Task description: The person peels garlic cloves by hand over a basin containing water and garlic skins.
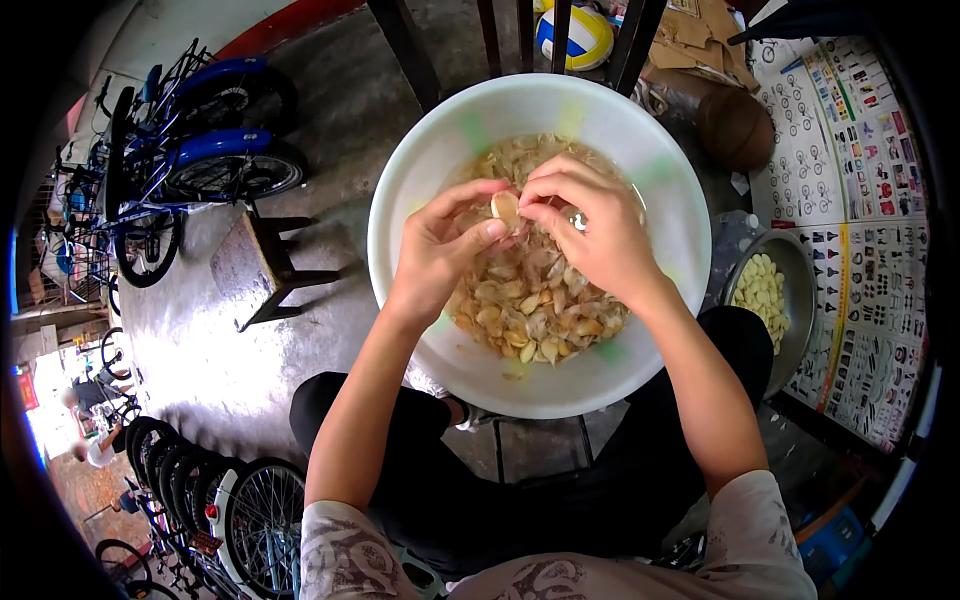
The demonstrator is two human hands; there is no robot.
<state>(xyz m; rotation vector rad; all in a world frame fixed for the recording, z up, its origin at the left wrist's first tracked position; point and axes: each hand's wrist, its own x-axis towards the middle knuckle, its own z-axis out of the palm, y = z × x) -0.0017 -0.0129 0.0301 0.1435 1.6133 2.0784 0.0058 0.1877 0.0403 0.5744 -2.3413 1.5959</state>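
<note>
My left hand point(437, 245) is closed, pinching a pale garlic clove point(505, 207) between thumb and fingers above a large white basin point(675, 230). From the other side, my right hand point(597, 225) meets the clove with thumb and index finger pinched at its edge; the exact spot between those fingertips is too small to make out. Below both hands, the basin holds water with many unpeeled garlic cloves point(520, 335) and loose papery skins. To the right, beside my knee, a metal bowl point(803, 310) contains peeled garlic cloves point(760, 295).
Dark wooden slats point(490, 35) stand behind the basin, with a volleyball point(580, 38), cardboard point(700, 40) and a basketball point(735, 128) nearby. Printed sheets point(850, 260) cover the right side. A small wooden stool point(255, 262) and several bicycles point(225, 165) are at left.
</note>
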